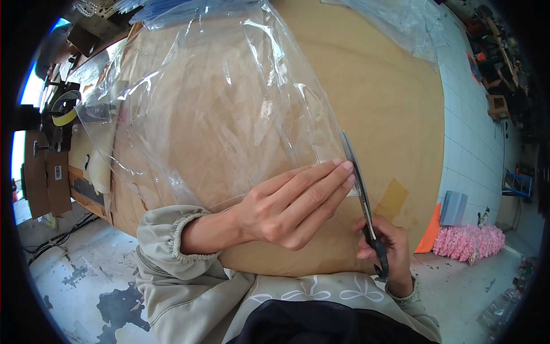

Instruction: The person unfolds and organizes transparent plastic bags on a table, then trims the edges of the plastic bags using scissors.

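Clear plastic sheet is covering the left and middle parts of the brown-topped table, its long edge running from the far side of the table down to where my hands are working near the table's front edge. It is lying creased and is catching bright reflections.

My left hand is reaching over the front part of the table, palm down, with its fingers stretched out and pressed together. The fingertips are resting at the scissors' blades, beside the sheet's lower corner; the thumb is hiding underneath, so I cannot tell whether the hand is pinching the sheet. My right hand is curling around the black handles of the scissors at the table's front right. The blades are pointing toward the far side of the table, their tips standing slightly apart beside the sheet's edge.

A tan patch is sticking to the table, just right of the scissors. More clear film is hanging over the table's far right edge, and a bluish plastic pile is sitting at its far left. Past the table's right edge, a pink bundle is lying beside an orange piece. A tape roll is showing at the table's left.
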`<state>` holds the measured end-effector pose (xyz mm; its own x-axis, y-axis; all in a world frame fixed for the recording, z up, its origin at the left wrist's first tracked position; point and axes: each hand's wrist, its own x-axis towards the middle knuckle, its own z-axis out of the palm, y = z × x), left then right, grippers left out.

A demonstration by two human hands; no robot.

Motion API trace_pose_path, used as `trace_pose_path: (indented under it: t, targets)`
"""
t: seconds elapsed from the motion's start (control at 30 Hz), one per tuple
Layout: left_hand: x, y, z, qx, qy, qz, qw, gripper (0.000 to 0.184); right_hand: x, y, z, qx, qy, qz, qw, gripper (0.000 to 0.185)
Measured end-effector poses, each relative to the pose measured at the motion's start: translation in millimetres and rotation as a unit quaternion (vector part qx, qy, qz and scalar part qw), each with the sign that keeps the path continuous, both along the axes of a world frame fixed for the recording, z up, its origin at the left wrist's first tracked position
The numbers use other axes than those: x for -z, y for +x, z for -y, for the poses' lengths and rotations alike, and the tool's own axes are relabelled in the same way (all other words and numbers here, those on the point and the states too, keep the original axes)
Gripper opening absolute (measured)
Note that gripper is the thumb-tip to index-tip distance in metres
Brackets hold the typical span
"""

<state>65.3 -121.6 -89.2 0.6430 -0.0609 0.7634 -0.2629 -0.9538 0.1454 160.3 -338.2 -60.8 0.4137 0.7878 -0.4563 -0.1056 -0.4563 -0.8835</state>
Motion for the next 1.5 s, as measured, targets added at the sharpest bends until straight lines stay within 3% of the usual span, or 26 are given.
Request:
trace_pose_path:
  t: [0.13, 0.33, 0.43, 0.93, 1.5]
  targets:
    - [0, 0, -2, 0.006, -0.001, -0.006, 1.0, 0.025, -1, 2, 0, -0.005, 0.006, -0.007, 1.0, 0.042]
    - [-5, -3, -2, -0.038, -0.047, -0.079, 0.995, 0.039, 8, -1, 4, 0.043, 0.089, -0.136, 0.986, 0.046]
    - [-1, -3, -3, -0.032, -0.034, -0.072, 0.996, 0.042, 5, -1, 1, 0.055, 0.071, -0.153, 0.984, 0.05]
    - [0, -2, 0, -0.084, 0.02, -0.043, 0.995, 0.023, 6, -5, -13, 0.062, 0.075, -0.093, 0.991, 0.049]
    - [1, -3, -1, -0.083, 0.021, -0.031, 0.996, 0.02, 1, 2, -25, 0.043, 0.043, -0.063, 0.996, 0.048]
